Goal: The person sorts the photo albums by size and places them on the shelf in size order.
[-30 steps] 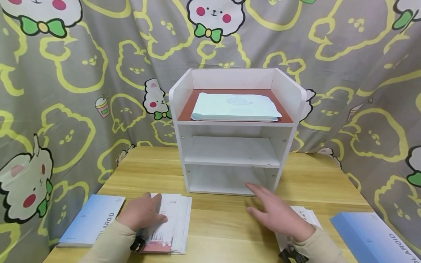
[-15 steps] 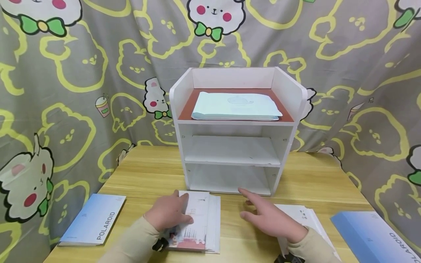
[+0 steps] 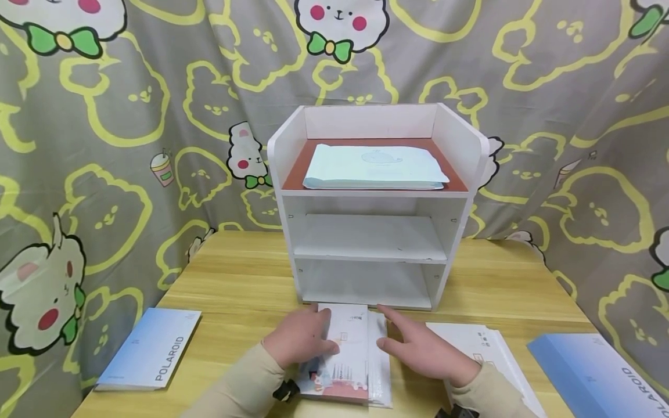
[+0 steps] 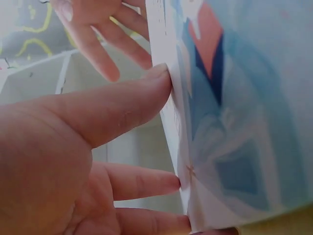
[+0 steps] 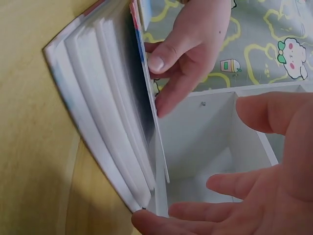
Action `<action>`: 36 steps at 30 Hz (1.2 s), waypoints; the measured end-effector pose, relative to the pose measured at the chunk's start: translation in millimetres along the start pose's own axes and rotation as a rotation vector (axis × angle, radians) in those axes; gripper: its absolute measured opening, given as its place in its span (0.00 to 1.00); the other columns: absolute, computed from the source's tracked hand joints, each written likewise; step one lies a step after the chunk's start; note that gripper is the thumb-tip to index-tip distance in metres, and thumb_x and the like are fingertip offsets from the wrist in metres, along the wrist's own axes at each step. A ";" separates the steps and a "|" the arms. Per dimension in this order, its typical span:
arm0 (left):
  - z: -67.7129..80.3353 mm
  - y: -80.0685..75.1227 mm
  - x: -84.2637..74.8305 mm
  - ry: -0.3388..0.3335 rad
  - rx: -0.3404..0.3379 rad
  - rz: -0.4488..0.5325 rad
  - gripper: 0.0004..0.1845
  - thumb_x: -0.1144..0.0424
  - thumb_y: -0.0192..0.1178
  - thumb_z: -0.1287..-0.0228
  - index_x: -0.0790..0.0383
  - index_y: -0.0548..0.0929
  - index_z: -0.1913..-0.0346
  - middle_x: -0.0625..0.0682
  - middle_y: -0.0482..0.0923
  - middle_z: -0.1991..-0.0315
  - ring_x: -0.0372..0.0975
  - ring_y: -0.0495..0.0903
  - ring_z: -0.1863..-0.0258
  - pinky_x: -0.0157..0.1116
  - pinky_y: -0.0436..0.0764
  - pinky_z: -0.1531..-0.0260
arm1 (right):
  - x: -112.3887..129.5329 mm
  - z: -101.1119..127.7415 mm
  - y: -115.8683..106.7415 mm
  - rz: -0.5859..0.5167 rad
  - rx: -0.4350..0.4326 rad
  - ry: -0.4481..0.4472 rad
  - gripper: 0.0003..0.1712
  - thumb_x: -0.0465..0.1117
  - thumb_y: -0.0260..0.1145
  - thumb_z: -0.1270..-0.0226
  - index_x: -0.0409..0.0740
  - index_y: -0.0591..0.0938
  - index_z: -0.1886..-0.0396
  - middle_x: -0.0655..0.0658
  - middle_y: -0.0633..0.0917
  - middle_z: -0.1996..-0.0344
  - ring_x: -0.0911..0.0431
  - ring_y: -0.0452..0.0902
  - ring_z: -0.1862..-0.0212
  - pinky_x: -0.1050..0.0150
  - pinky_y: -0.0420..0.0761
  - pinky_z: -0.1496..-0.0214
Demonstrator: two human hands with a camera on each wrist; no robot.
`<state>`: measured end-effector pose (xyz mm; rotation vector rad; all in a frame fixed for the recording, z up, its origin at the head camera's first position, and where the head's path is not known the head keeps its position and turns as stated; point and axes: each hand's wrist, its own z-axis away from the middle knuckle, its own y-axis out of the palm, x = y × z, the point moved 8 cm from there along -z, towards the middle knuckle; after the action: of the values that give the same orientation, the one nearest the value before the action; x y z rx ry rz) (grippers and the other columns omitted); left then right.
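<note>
1. Head view: since the earlier frame the stack of booklets has slid right, now lying on the table just before the white shelf unit. The top tier holds a pale envelope; the lower tiers look bare. Left hand presses flat on the stack; right hand, fingers straight, touches its right edge.
2. Left wrist view: thumb and fingers lie against the stack's edge, gripping nothing.
3. Right wrist view: covers fan apart; right hand stays spread.

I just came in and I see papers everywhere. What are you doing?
A person's left hand rests on a stack of booklets lying on the wooden table, right in front of the white shelf. The right hand, fingers straight, touches the stack's other side. The two lower shelves look bare; a pale packet lies on top.
</note>
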<state>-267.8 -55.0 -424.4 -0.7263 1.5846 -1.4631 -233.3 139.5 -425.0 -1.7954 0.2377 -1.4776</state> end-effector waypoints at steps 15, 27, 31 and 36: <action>7.0 15.9 46.9 -0.149 0.068 0.827 0.46 0.50 0.62 0.29 0.69 0.50 0.20 0.70 0.70 0.35 0.50 0.84 0.58 0.47 0.87 0.61 | -12.0 1.9 -0.1 -0.178 0.054 0.013 0.40 0.49 0.60 0.22 0.37 0.56 0.20 0.33 0.58 0.23 0.33 0.67 0.31 0.40 0.68 0.31; 7.4 47.6 51.8 -0.170 0.195 1.185 0.33 0.53 0.55 0.24 0.71 0.62 0.26 0.60 0.83 0.58 0.50 0.85 0.61 0.48 0.87 0.64 | -27.1 2.5 12.0 -0.752 0.099 0.153 0.37 0.45 0.53 0.19 0.31 0.54 0.21 0.26 0.51 0.23 0.30 0.49 0.25 0.46 0.81 0.42; 6.8 48.6 50.4 -0.151 0.209 1.186 0.29 0.55 0.57 0.25 0.73 0.71 0.32 0.57 0.85 0.58 0.48 0.85 0.61 0.46 0.87 0.61 | -33.6 0.3 13.6 -0.978 0.076 0.200 0.39 0.42 0.51 0.20 0.26 0.48 0.22 0.24 0.44 0.23 0.29 0.40 0.23 0.43 0.77 0.38; 7.5 48.7 45.8 -0.088 0.244 1.229 0.31 0.58 0.60 0.27 0.71 0.67 0.28 0.58 0.84 0.54 0.49 0.85 0.59 0.45 0.86 0.59 | -42.3 -2.4 14.6 -1.049 0.012 0.253 0.40 0.41 0.51 0.22 0.26 0.47 0.22 0.23 0.45 0.24 0.30 0.42 0.23 0.45 0.75 0.35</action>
<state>-277.3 -90.5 -480.7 0.3360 1.3067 -0.6406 -243.7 153.4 -466.3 -1.7813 -0.7028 -2.3941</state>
